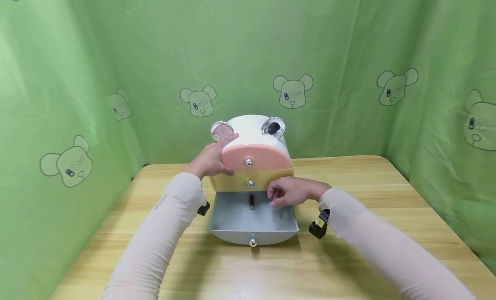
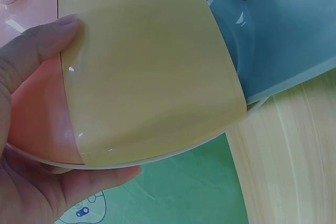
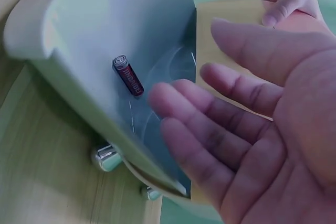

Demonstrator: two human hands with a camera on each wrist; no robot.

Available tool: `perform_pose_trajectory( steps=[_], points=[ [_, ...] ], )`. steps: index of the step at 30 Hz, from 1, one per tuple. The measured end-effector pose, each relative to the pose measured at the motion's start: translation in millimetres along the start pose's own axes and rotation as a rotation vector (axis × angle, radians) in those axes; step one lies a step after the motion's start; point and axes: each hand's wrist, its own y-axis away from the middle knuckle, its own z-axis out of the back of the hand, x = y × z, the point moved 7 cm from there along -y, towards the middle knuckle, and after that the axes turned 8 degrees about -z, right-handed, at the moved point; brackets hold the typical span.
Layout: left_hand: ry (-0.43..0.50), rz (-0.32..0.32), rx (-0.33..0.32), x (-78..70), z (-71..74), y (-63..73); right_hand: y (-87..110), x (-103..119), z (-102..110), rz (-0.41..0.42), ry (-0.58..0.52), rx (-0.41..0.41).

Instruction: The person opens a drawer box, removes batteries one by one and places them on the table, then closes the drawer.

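Observation:
A small frog-shaped drawer cabinet (image 1: 248, 132) stands on the table, with a pink top drawer (image 1: 267, 157), a yellow middle drawer (image 2: 152, 77) and a grey-blue bottom drawer (image 1: 232, 218). That bottom drawer is pulled out. Inside it lies a dark red battery (image 3: 127, 76). My left hand (image 1: 212, 158) holds the cabinet's left side, thumb on the front and fingers round the edge. Over the right part of the pulled-out drawer hovers my right hand (image 1: 290, 191), fingers loosely bent and nothing in them, apart from the battery.
A light wooden table (image 1: 348, 257) carries the cabinet. Green curtains (image 1: 240, 46) with bear-head prints hang behind and on both sides. Round silver knobs (image 1: 252, 242) stick out from the drawer fronts.

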Motion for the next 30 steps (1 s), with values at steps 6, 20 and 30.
perform_pose_trajectory(
  steps=[6,20,30],
  points=[
    [-0.007,0.007,-0.007,-0.4,3.0,0.5,-7.7,4,-5,-0.035,0.038,0.073],
    [-0.018,0.008,0.000,0.0,2.2,-1.4,-26.9,2,-16,-0.105,0.046,0.161],
    [-0.016,0.005,-0.002,0.7,-0.1,-0.7,-38.6,-3,-31,-0.181,0.001,0.272]
  ],
)
